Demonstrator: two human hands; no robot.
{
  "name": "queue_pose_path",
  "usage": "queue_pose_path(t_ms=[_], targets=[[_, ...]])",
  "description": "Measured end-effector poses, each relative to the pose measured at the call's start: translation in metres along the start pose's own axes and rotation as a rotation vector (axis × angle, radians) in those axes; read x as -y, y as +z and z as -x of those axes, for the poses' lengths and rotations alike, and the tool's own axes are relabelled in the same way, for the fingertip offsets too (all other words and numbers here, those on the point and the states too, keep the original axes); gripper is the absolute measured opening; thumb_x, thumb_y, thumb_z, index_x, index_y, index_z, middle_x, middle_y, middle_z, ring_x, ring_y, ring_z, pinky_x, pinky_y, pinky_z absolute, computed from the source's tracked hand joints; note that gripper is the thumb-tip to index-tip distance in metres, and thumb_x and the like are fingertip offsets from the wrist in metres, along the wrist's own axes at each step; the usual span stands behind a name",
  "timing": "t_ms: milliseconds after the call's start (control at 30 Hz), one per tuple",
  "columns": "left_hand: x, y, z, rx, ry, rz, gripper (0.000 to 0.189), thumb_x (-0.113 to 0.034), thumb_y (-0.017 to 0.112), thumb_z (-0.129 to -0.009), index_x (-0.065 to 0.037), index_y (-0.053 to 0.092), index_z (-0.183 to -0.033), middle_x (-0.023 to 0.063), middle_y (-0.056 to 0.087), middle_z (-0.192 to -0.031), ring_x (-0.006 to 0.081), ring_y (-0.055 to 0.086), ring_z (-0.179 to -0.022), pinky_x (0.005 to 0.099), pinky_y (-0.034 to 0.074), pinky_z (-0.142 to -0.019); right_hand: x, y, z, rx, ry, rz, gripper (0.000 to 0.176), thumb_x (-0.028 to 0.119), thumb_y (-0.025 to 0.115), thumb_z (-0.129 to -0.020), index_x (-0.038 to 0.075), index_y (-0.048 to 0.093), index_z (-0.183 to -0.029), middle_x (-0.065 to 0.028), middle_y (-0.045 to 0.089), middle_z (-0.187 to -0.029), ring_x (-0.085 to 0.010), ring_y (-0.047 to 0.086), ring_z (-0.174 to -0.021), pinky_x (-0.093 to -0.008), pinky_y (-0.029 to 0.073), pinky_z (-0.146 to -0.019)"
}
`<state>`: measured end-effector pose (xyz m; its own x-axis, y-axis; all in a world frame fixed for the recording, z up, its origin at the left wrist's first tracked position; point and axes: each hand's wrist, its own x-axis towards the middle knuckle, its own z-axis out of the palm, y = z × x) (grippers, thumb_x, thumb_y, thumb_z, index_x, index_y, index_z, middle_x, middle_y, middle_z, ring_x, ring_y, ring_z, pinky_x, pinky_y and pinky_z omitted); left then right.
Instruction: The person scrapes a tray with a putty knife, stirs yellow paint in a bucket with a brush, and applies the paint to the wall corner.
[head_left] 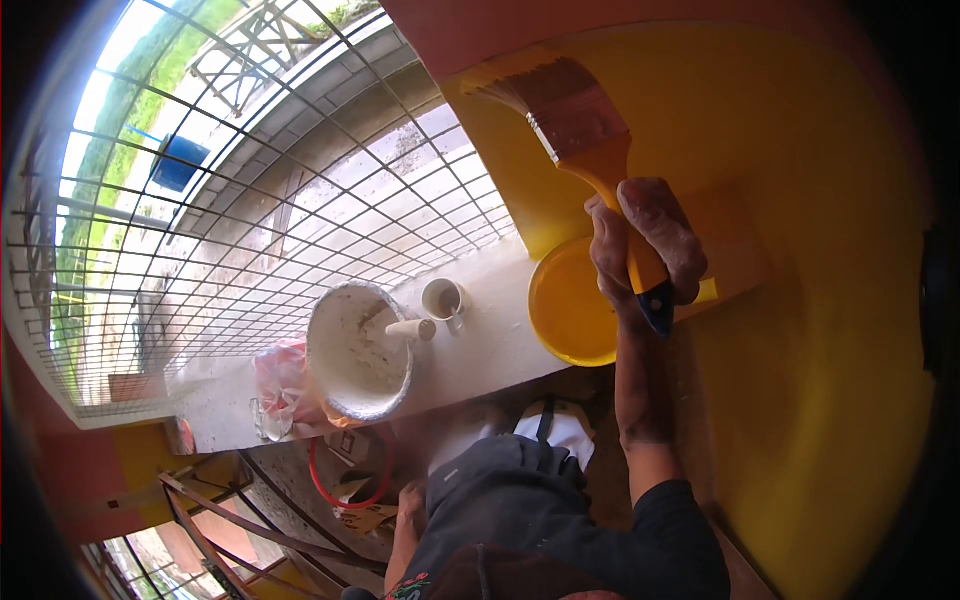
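My right hand (655,240) is closed round the handle of a wide paintbrush (590,125). The brush points up and to the left, its bristles against or close to the yellow wall (800,180). Below the hand, a round yellow container (572,305) of yellow paint stands on the white ledge (490,335); the forearm passes beside it. My left hand (408,505) hangs low beside the dark shirt, and its fingers are too hidden to read.
A whitish bucket (350,350) with a handled tool, a small cup (443,299) and a plastic bag (283,380) stand along the ledge. Metal mesh (330,180) covers the window opening. Below are a red hoop (315,470) and metal rails (250,520).
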<state>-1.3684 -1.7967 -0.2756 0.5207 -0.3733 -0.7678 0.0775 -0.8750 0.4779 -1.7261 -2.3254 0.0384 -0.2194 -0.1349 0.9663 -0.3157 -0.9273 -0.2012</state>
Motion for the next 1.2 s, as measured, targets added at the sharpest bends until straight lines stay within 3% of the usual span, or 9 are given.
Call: queue_pose_path(t_ms=[300,400,500,600,1000,1200], targets=[[-0.013,0.002,0.006,0.016,-0.015,-0.1,0.035,-0.019,0.054,-0.091,0.005,0.06,-0.117,0.0148,0.063,-0.111,0.0211,0.059,-0.1,0.0309,0.047,-0.087,-0.005,-0.004,-0.001,0.008,-0.02,-0.005,0.037,-0.007,0.075,-0.069,-0.003,0.057,-0.101,-0.0137,0.064,-0.077,-0.0234,0.063,-0.06,-0.0297,0.052,-0.05],[0.011,-0.002,-0.009,0.024,0.001,0.009,0.036,-0.017,0.055,-0.086,0.005,0.061,-0.114,0.0127,0.064,-0.107,0.0199,0.058,-0.097,0.0299,0.046,-0.084,-0.008,-0.007,0.0,0.025,-0.006,-0.022,0.037,-0.007,0.075,-0.069,-0.003,0.057,-0.101,-0.0137,0.064,-0.078,-0.0235,0.063,-0.061,-0.0299,0.053,-0.051],[-0.013,0.006,0.01,0.008,-0.031,0.039,0.037,-0.017,0.055,-0.086,0.005,0.061,-0.115,0.0132,0.064,-0.109,0.0201,0.058,-0.098,0.0302,0.046,-0.084,-0.009,-0.009,0.0,0.029,0.002,-0.027,0.037,-0.007,0.075,-0.069,-0.003,0.057,-0.101,-0.0135,0.064,-0.078,-0.0235,0.062,-0.06,-0.0297,0.052,-0.05],[0.013,-0.002,-0.011,0.023,0.001,-0.001,0.037,-0.018,0.056,-0.087,0.005,0.06,-0.116,0.0135,0.064,-0.109,0.0206,0.058,-0.097,0.0308,0.046,-0.084,-0.009,-0.009,-0.004,0.009,-0.022,-0.005,0.036,-0.008,0.075,-0.069,-0.003,0.057,-0.1,-0.0131,0.064,-0.076,-0.0231,0.062,-0.059,-0.0291,0.052,-0.049],[0.013,-0.002,-0.012,0.015,-0.016,-0.033,0.037,-0.019,0.056,-0.087,0.005,0.06,-0.116,0.0146,0.063,-0.109,0.0215,0.059,-0.098,0.0316,0.047,-0.084,-0.011,-0.011,-0.009,-0.022,-0.027,-0.001,0.034,-0.009,0.074,-0.069,-0.002,0.057,-0.099,-0.0127,0.061,-0.07,-0.0205,0.058,-0.054,-0.0272,0.048,-0.046],[-0.018,0.008,0.013,0.006,-0.052,-0.002,0.039,-0.019,0.057,-0.086,0.006,0.06,-0.115,0.015,0.063,-0.111,0.0225,0.058,-0.101,0.0321,0.046,-0.087,-0.015,-0.014,-0.008,-0.014,-0.021,0.005,0.034,-0.009,0.074,-0.069,-0.002,0.058,-0.099,-0.0128,0.062,-0.071,-0.0212,0.059,-0.055,-0.0276,0.05,-0.047]])
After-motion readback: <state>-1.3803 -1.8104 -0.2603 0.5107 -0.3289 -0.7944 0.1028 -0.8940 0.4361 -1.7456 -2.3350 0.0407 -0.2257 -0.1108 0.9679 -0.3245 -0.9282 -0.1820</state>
